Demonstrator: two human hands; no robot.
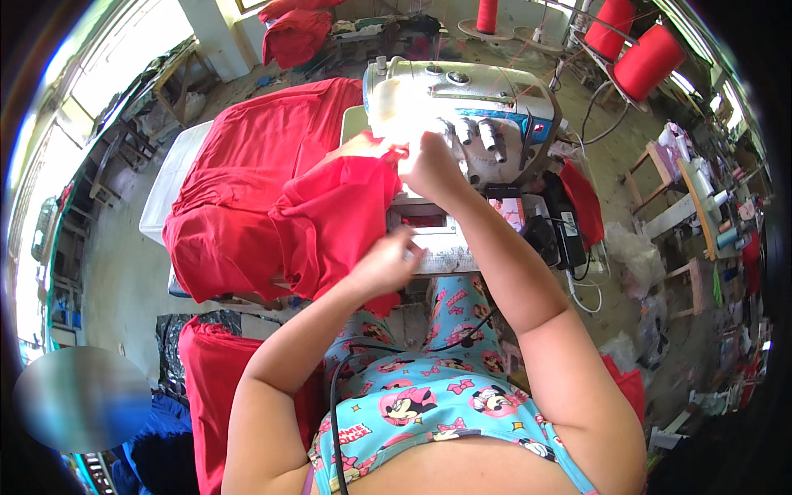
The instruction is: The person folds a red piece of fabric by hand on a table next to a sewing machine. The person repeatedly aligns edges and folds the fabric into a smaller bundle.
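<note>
A pile of red fabric [247,165] covers the left side of the sewing table, its near part hanging over the front edge. My right hand [433,169] is closed on a raised edge of the red fabric, just in front of the sewing machine [503,103]. Glare from the machine's lamp washes out the needle area and part of the cloth there. Lower down, my left hand [388,260] hovers by the fabric's near edge, over the white machine bed [445,257]. Its fingers are loosely bent and apart, with nothing visible between them.
Red thread cones [649,62] stand on a rack at the back right. A black box [563,231] with cables sits right of the machine bed. More red cloth [214,388] hangs at my lower left. A wooden table [700,202] with spools stands far right.
</note>
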